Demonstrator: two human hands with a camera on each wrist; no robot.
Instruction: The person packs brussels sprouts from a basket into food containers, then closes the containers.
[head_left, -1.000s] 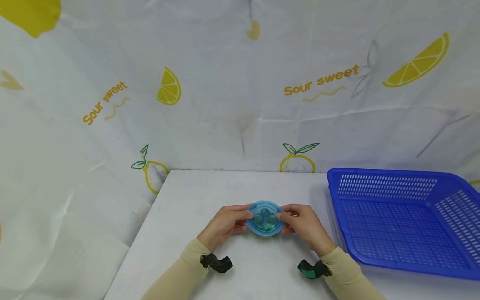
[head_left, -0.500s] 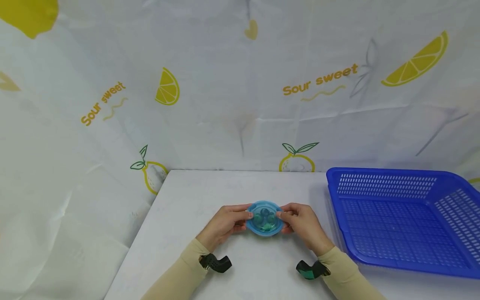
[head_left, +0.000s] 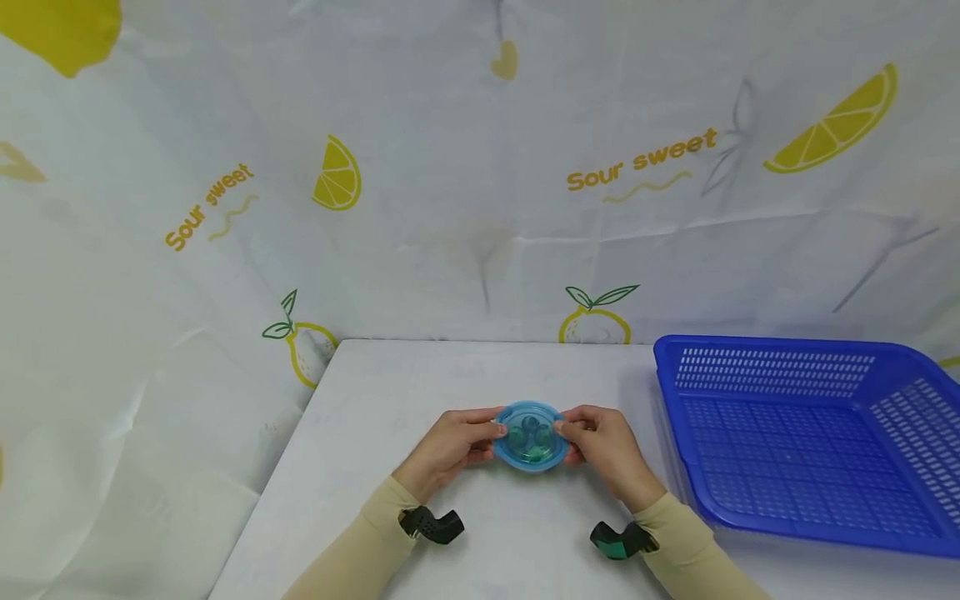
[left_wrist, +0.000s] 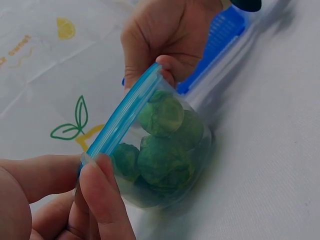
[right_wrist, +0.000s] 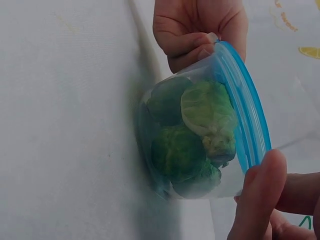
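A round clear plastic food container [head_left: 529, 451] with a blue lid [left_wrist: 122, 116] sits at the middle of the white table, between both hands. Several green Brussels sprouts [right_wrist: 179, 150] show through its walls in both wrist views. My left hand [head_left: 448, 447] pinches the lid's left edge, thumb on top and fingers beneath. On the opposite edge, my right hand [head_left: 611, 450] grips the rim the same way, thumb over it. The lid lies on the container all round the part that shows.
A large blue plastic basket [head_left: 780, 517] stands on the table to the right, beyond the right forearm. The white table [head_left: 375, 375] meets a white sheet [head_left: 450, 167] printed with lemons at the back and left. Each wrist carries a black camera mount [head_left: 442, 527].
Both hands keep their hold on the lid's edge and the container stays in place. The right wrist has shifted very slightly to the left.
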